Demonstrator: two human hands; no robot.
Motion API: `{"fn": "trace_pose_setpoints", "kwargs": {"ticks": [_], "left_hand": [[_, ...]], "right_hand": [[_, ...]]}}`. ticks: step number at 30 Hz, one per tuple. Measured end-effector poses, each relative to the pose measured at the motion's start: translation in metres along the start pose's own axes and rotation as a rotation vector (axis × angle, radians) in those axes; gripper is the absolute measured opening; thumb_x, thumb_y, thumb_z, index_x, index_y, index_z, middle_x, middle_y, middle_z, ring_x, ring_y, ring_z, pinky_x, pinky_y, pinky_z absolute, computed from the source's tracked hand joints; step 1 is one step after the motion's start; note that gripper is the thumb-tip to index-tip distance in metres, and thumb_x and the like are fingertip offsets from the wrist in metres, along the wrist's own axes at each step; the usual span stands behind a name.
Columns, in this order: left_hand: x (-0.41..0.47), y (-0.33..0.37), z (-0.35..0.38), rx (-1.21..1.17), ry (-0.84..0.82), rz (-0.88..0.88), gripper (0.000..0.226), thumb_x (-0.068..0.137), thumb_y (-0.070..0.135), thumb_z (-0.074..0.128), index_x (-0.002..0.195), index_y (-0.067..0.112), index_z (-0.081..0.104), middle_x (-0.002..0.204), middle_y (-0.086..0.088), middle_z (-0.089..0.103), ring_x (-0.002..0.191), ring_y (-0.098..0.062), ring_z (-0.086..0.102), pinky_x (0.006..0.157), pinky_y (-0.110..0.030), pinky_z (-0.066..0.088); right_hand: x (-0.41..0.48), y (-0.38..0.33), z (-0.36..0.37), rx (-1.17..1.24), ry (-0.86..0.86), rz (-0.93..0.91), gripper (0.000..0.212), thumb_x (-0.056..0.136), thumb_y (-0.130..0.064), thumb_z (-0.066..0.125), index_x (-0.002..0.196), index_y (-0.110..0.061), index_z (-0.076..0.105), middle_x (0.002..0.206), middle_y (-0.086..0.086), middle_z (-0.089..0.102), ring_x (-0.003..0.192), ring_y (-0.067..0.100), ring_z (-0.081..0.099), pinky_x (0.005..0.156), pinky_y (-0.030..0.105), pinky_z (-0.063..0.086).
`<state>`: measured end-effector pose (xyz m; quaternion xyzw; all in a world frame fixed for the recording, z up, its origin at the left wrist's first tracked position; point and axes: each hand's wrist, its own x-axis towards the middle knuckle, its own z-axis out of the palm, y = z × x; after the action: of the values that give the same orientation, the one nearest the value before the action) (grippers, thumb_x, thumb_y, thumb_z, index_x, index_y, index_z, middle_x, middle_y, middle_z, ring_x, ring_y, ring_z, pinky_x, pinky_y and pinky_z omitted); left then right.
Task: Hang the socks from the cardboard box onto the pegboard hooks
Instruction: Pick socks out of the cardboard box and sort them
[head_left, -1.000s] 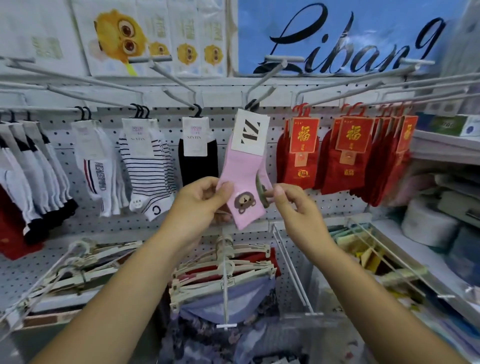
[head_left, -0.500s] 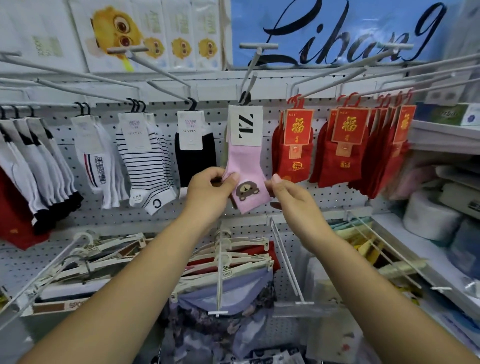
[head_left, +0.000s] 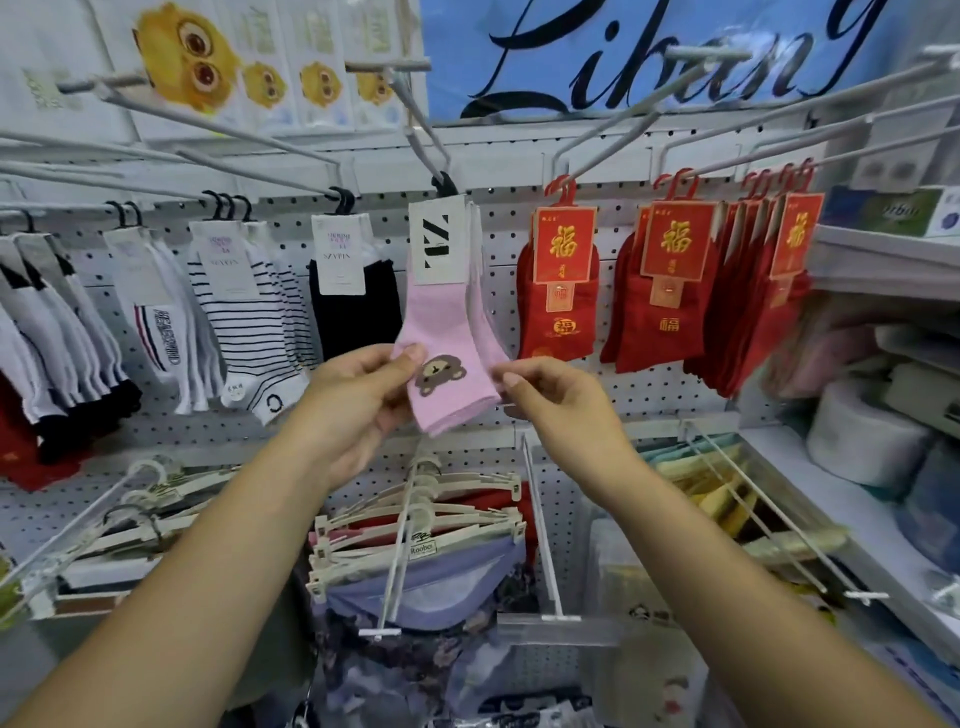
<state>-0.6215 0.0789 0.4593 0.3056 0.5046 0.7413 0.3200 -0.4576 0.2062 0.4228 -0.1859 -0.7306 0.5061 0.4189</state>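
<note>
The pink socks, marked with a brown bear face, hang by a small black hanger from a metal peg hook on the white pegboard. A white card label is wrapped round their cuffs. The left hand pinches the left edge of the front sock: its thumb lies on the front just beside the bear, with the other fingers curled behind the fabric. The right hand pinches the right edge of the pair at the heel, thumb and forefinger closed together on the cloth. Just left of the pink pair hang black socks, and beyond them striped socks. Red socks with gold-lettered cards hang just to the right. Below the hands, a bundle of pale plastic hangers carrying folded garments sits on a lower hook, and a blue banner with black script runs above the pegboard.
</note>
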Motion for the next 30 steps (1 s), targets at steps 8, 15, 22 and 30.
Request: {"fn": "trace_pose_setpoints", "kwargs": {"ticks": [8, 15, 22, 30], "left_hand": [[0.013, -0.020, 0.021, 0.257, 0.293, 0.164, 0.042, 0.092, 0.022, 0.075, 0.122, 0.018, 0.046, 0.117, -0.012, 0.066, 0.102, -0.022, 0.072, 0.075, -0.034, 0.062], [0.017, -0.019, 0.027, 0.540, 0.299, 0.380, 0.059, 0.091, 0.037, 0.074, 0.140, 0.033, 0.041, 0.141, 0.011, 0.045, 0.119, -0.004, 0.053, 0.083, -0.015, 0.049], [0.013, -0.024, 0.034, 0.534, 0.274, 0.455, 0.035, 0.090, 0.031, 0.077, 0.120, 0.028, 0.060, 0.116, 0.016, 0.067, 0.104, 0.005, 0.062, 0.088, -0.021, 0.053], [0.011, -0.016, 0.019, 0.367, 0.288, 0.353, 0.011, 0.099, 0.029, 0.063, 0.102, 0.028, 0.074, 0.107, 0.011, 0.073, 0.084, 0.016, 0.063, 0.077, -0.015, 0.047]], "right_hand": [[0.013, -0.001, -0.012, -0.054, 0.146, -0.061, 0.029, 0.106, -0.041, 0.044, 0.104, -0.025, 0.068, 0.106, -0.008, 0.068, 0.094, -0.002, 0.059, 0.083, 0.021, 0.045], [0.027, -0.010, 0.004, -0.108, -0.048, -0.076, 0.037, 0.105, -0.037, 0.049, 0.138, -0.022, 0.056, 0.131, -0.008, 0.060, 0.115, -0.001, 0.056, 0.093, 0.011, 0.045], [0.028, -0.013, 0.014, -0.113, -0.022, -0.104, 0.039, 0.098, -0.035, 0.063, 0.134, -0.021, 0.060, 0.126, -0.004, 0.064, 0.114, 0.009, 0.062, 0.098, 0.030, 0.052], [0.036, -0.016, 0.000, 0.071, -0.205, -0.016, 0.032, 0.094, -0.026, 0.072, 0.123, -0.016, 0.063, 0.084, 0.000, 0.075, 0.072, 0.010, 0.068, 0.063, 0.019, 0.052]]}}
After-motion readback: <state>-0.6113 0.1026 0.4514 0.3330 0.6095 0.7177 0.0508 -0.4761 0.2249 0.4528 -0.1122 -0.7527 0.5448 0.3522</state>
